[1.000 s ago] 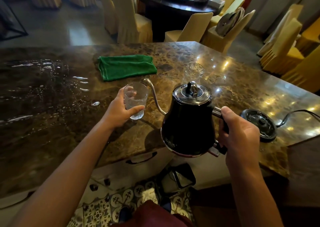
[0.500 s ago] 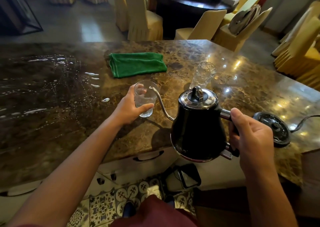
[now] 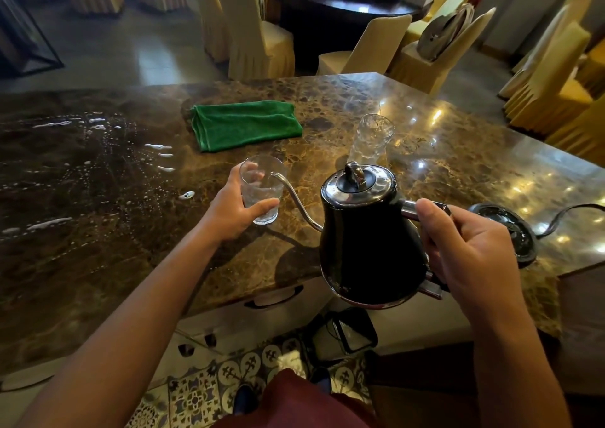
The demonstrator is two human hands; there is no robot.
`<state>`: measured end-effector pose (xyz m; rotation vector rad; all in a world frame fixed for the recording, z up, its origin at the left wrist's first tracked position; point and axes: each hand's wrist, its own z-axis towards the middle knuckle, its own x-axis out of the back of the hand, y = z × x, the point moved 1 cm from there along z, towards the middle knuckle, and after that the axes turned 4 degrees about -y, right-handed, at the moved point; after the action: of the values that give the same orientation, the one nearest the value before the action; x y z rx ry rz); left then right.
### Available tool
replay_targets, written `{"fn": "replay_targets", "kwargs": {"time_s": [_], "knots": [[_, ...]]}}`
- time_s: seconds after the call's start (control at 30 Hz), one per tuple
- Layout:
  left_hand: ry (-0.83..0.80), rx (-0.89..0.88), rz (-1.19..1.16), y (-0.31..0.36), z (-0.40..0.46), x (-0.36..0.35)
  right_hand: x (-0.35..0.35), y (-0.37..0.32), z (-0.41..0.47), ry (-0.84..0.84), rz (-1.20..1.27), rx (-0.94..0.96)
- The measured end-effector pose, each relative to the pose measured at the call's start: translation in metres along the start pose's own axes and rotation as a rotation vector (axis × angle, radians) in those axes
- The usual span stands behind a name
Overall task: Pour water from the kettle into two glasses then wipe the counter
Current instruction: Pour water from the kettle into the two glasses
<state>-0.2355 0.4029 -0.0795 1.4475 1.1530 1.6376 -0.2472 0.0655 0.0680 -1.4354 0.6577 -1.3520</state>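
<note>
At frame centre, the right hand (image 3: 465, 247) is gripping the kettle (image 3: 366, 234) by its handle, the spout running leftward with its tip at the rim of the glass (image 3: 262, 188), which the left hand (image 3: 235, 208) is clasping on the counter (image 3: 327, 107); the second glass (image 3: 371, 139) is standing just behind the kettle.

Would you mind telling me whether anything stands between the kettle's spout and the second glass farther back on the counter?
Nothing visible does. The kettle, held by the right hand, has its spout at the glass in the left hand. The second glass stands behind the kettle's lid, with only bare counter around it.
</note>
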Motion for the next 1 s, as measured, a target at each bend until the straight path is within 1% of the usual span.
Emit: {"fn": "replay_targets", "kwargs": {"time_s": [0.2, 0.4, 0.7, 1.0], "knots": [[-0.014, 0.005, -0.015, 0.000, 0.000, 0.001, 0.006, -0.006, 0.010, 0.001, -0.100, 0.008], [-0.013, -0.002, 0.005, 0.001, 0.001, 0.002, 0.009, -0.027, 0.020, -0.043, -0.216, 0.095], [-0.019, -0.011, 0.000, -0.001, 0.001, 0.001, 0.009, -0.036, 0.025, -0.045, -0.265, 0.066], [-0.014, 0.002, -0.012, -0.002, 0.000, 0.003, 0.009, -0.047, 0.034, -0.051, -0.329, 0.082]]}}
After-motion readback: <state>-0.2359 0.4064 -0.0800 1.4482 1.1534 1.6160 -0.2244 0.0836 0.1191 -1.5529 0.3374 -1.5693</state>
